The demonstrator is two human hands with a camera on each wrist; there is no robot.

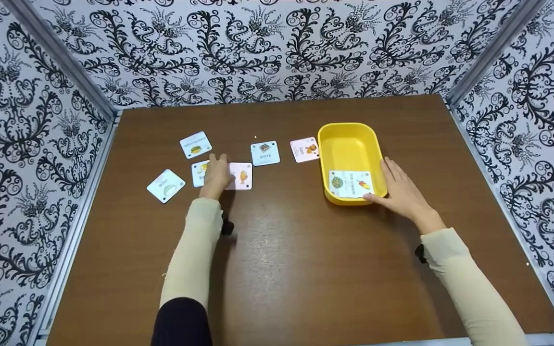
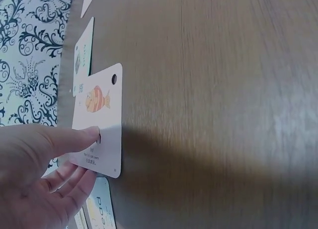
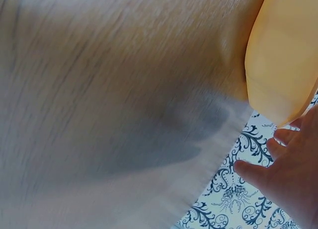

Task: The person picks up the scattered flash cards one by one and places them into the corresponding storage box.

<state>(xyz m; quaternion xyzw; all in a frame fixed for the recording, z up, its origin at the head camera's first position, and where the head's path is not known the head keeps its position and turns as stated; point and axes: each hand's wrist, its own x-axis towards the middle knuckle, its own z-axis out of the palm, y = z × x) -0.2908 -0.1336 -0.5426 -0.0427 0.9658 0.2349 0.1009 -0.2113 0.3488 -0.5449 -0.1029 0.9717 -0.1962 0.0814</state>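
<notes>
Dark fabric (image 1: pixel 182 322) on your left arm sits nearest in the head view. Your left hand (image 1: pixel 217 175) pinches the fish card (image 1: pixel 242 176), near other loose cards (image 1: pixel 196 144). Your right hand (image 1: pixel 404 194), fingers outstretched, rests against the yellow tray (image 1: pixel 349 146), probably to steady it; more cards (image 1: pixel 349 184) lie at its near end. In the left wrist view your thumb is on the card's face, fingers behind, likely because something so thin needs pinching near an edge. In the right wrist view your fingers are unclenched at the tray's rim; wood-grained table (image 3: pixel 99 65) spreads beside it, scroll-patterned wallpaper (image 3: pixel 233 194) beyond.
</notes>
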